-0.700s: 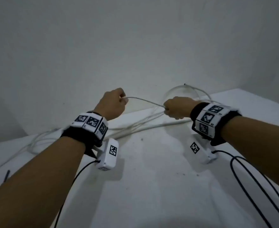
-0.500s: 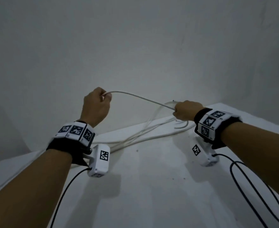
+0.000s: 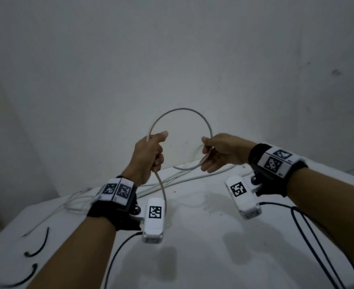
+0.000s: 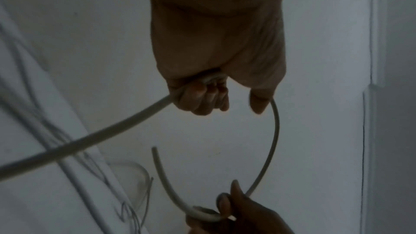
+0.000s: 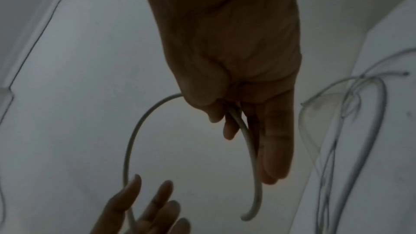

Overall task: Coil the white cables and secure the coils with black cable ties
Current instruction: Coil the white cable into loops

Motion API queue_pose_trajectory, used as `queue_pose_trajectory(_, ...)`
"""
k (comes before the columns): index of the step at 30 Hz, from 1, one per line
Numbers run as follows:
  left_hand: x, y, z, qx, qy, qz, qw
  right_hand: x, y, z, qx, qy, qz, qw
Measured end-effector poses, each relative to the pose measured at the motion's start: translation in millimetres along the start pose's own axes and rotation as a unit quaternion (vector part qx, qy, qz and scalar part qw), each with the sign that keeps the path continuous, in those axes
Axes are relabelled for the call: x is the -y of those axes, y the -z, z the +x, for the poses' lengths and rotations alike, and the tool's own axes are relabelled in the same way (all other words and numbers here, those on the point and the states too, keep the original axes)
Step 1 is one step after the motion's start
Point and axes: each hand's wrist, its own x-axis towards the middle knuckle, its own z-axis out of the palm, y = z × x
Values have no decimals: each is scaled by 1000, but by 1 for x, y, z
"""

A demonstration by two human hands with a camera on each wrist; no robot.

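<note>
A white cable (image 3: pixel 182 109) arches in the air between my two hands above the white table (image 3: pixel 203 257). My left hand (image 3: pixel 157 147) grips it in a fist, and from there the cable runs down past my wrist (image 4: pixel 90 141). My right hand (image 3: pixel 208 155) pinches the cable near its end (image 5: pixel 246 138). The short free end (image 3: pixel 175 167) curls back to the left below that hand. In the left wrist view the arch (image 4: pixel 273 140) runs from my thumb to the right hand's fingers (image 4: pixel 234 202). Two black cable ties (image 3: pixel 40 245) (image 3: pixel 24 278) lie at the table's near left.
More white cables (image 3: pixel 172 180) lie tangled along the table's far edge and at its back left (image 3: pixel 76 201), against the white wall. In the right wrist view they hang at the right (image 5: pixel 360 131). Black camera leads (image 3: pixel 317 247) trail from my wrists over the near right.
My hands have come closer together, so the straight stretch of cable between them has bent up into a round arch. The left hand moved right, the right hand left.
</note>
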Motion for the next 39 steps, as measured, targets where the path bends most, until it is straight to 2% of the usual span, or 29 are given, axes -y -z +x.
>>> queue_pose_trajectory(4, 17, 0, -17, -44, 31, -128, 990, -23, -24, -12, 11, -16, 175, 984)
queue_pose_trajectory(7, 27, 4, -26, -70, 52, -149, 985, -36, -48, -15, 18, -24, 291, 956)
queue_pose_trajectory(10, 32, 14, -28, -144, 61, -153, 976, -47, -70, -14, 28, -33, 383, 923)
queue_pose_trajectory(12, 34, 23, -28, -182, 63, -118, 974, -52, -83, -12, 35, -27, 399, 916)
queue_pose_trajectory(15, 42, 32, -29, -193, 33, -81, 977, -60, -103, -10, 49, -18, 382, 923)
queue_pose_trajectory(18, 48, 39, -31, -204, 12, -115, 972, -68, -122, -12, 95, -18, 356, 929)
queue_pose_trajectory(21, 54, 49, -32, -192, 52, -184, 963, -72, -138, -14, 145, -18, 345, 927)
queue_pose_trajectory(24, 58, 52, -34, -157, 64, -208, 963, -71, -147, -16, 150, -18, 330, 932)
queue_pose_trajectory(26, 59, 54, -36, -150, 41, -187, 970, -70, -142, -19, 155, -25, 286, 945)
queue_pose_trajectory(28, 57, 57, -38, -137, 31, -168, 976, -69, -130, -19, 119, -18, 200, 972)
queue_pose_trajectory(29, 56, 60, -39, -127, 29, -155, 979, -67, -122, -18, 60, 7, 161, 985)
queue_pose_trajectory(30, 56, 62, -40, -116, 28, -139, 983, -64, -115, -18, -30, 55, 125, 990)
queue_pose_trajectory(31, 56, 64, -41, -103, 29, -119, 987, -61, -107, -19, -136, 129, 87, 978)
queue_pose_trajectory(32, 56, 64, -41, -91, 30, -99, 991, -57, -100, -22, -233, 222, 40, 946)
queue_pose_trajectory(33, 55, 64, -42, -79, 34, -83, 993, -53, -95, -26, -291, 318, -23, 902)
queue_pose_trajectory(34, 55, 62, -43, -69, 38, -72, 994, -49, -94, -32, -299, 404, -95, 860)
queue_pose_trajectory(35, 55, 58, -43, -60, 44, -62, 995, -45, -96, -37, -272, 461, -172, 827)
queue_pose_trajectory(36, 53, 56, -44, -56, 47, -57, 996, -45, -102, -41, -224, 476, -243, 815)
queue_pose_trajectory(37, 53, 51, -45, -51, 49, -55, 996, -47, -109, -43, -174, 446, -301, 824)
queue_pose_trajectory(39, 51, 42, -48, -44, 47, -55, 996, -54, -118, -41, -100, 321, -331, 882)
